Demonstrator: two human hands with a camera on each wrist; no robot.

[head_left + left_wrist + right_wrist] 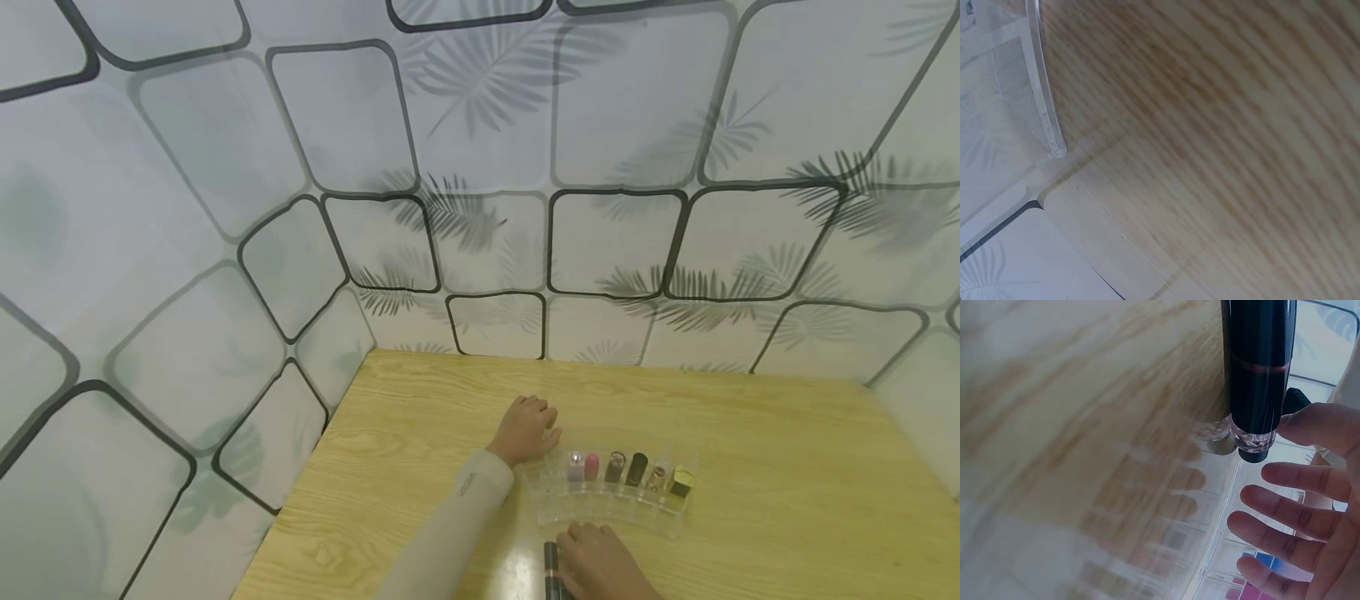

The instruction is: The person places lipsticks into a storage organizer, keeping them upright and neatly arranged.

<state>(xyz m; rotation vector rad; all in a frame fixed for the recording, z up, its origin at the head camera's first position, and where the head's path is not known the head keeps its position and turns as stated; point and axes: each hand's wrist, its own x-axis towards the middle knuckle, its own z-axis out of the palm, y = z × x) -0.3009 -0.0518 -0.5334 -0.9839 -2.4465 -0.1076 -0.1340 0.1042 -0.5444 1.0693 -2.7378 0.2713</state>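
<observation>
A clear plastic cosmetics organizer [607, 504] with stepped, curved rows stands on the table. Several small lipstick-like tubes fill its back row, among them a pink one [592, 467], a black one [637, 469] and a gold-and-black one [681, 482]. My left hand [525, 429] lies by the organizer's back left corner, fingers loosely bent, with nothing seen in it. In front of the organizer, my right hand [600, 562] is beside a black cosmetic tube [1259, 369] with a thin coppery band and a clear faceted end. Its fingers [1285, 509] are spread, and the thumb is at the tube's side.
The wood-grain table [787, 467] meets a patterned wall [495, 325] at the back and another at the left. Light reflects off the tabletop near the front. In the left wrist view, the organizer's clear edge [1044, 94] borders bare wood.
</observation>
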